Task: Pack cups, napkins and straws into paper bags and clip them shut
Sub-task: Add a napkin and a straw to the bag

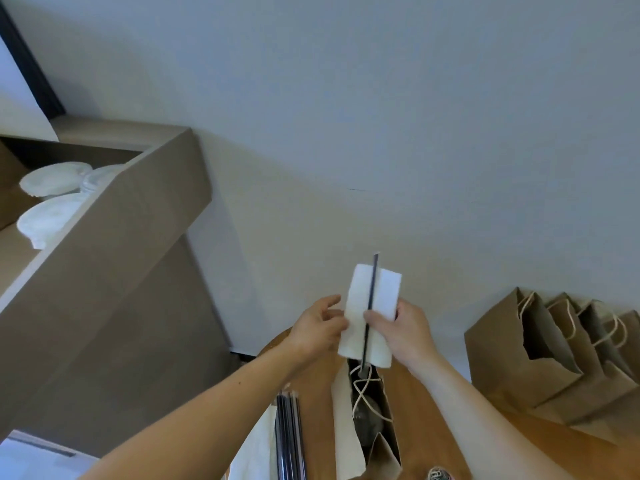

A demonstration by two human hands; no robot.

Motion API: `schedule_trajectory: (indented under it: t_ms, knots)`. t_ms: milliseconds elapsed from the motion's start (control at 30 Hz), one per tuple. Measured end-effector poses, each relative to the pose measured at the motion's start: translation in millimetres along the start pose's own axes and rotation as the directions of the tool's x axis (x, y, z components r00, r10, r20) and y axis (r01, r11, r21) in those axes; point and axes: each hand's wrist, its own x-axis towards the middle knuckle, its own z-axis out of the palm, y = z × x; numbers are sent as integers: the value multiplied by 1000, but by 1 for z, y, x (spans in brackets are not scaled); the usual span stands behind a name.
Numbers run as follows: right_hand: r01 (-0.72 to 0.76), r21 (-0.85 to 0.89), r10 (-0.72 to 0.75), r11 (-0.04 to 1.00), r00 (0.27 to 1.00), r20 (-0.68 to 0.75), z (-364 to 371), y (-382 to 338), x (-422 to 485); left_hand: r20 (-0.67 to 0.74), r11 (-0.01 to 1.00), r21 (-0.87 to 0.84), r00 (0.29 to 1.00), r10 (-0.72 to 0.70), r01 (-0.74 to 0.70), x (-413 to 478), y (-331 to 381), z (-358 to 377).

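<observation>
R hand [398,329]: grips white folded paper napkin [360,289] from its 3 o'clock side; thumb pins thin black straw [373,284] lengthwise against the napkin face.
L hand [317,323]: fingers loosely spread, nothing gripped; thumb tip at napkin's 9 o'clock edge. Contact or a small gap: cannot tell.
Napkin + straw: held upright in the air, approx. 6 o'clock of frame centre, directly above the bag mouth. Straw top sticks out past napkin at 12 o'clock; lower end reaches the bag opening.
Open brown paper bag w/ twine handles [389,441]: stands on round wooden table [433,403], at 6 o'clock of both hands. Dark rounded item inside, ID unclear.
Bundle of wrapped straws [289,438]: on table, at 9 o'clock of the bag, near it.
Row of brown paper bags [554,368]: 4 o'clock of frame, upright, mouths open, well apart from the bag under the hands.
Grey-brown shelf unit [121,237]: 9 o'clock of frame; white round dishes [52,183] on it.
</observation>
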Motion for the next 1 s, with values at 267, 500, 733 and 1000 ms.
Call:
schedule_trajectory:
  t_ms: [267, 500, 733, 1000]
  knots:
    - [-51, -32, 46, 998, 987, -154, -9, 24, 30, 165, 676, 699, 868, -468, 231, -7, -83, 16]
    - [-124, -226, 128, 966, 992, 4, 45, 56, 17, -127, 645, 651, 895, -427, 400, -1, -101, 43]
    - [-157, -461, 280, 874, 936, 213, 56, 69, 3, -184, 730, 420, 838, -514, 540, -6, -104, 33]
    - [25, -774, 432, 632, 818, 379, 31, 92, -29, -157, 802, 315, 862, -483, 507, -11, -107, 33]
